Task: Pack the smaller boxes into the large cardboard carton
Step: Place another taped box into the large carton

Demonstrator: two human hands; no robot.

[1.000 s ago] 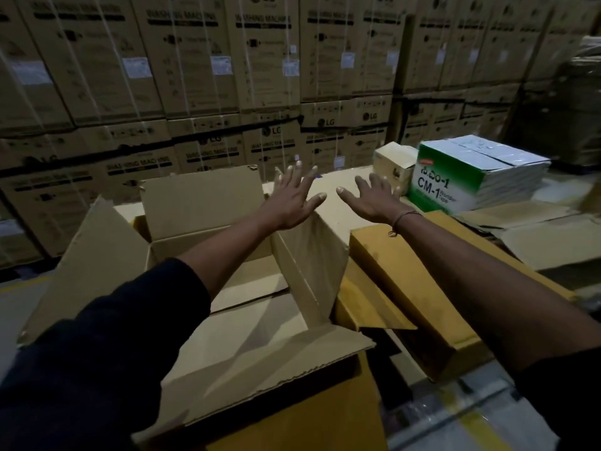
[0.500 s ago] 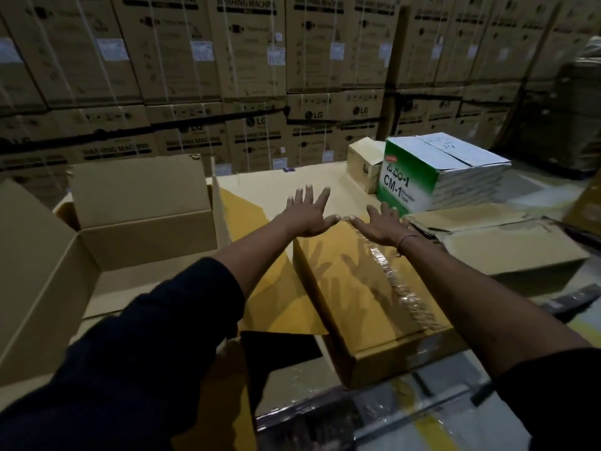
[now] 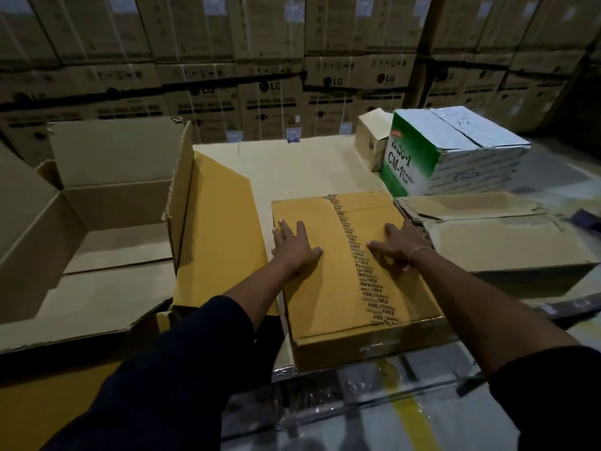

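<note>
A flat brown box [image 3: 351,288] sealed with printed tape lies in the middle, on a cardboard-covered surface. My left hand [image 3: 294,247] rests flat on its top near the left edge, fingers straight. My right hand [image 3: 398,244] lies flat on its right part, fingers spread towards the right edge. The large open carton [image 3: 107,209] stands at the left with its flaps up and its bottom bare. A green and white box [image 3: 448,154] sits at the back right, with a small pale box [image 3: 370,141] behind it.
A torn, crumpled brown box [image 3: 500,239] lies right of the taped box, touching it. One yellow-brown carton flap [image 3: 218,229] hangs between the carton and the taped box. Stacked appliance cartons [image 3: 260,60] wall off the back. Plastic-wrapped floor [image 3: 390,411] shows below.
Both hands have come down from hovering over the far end of the taped box and now lie flat on its top. The view has swung to the right and closer.
</note>
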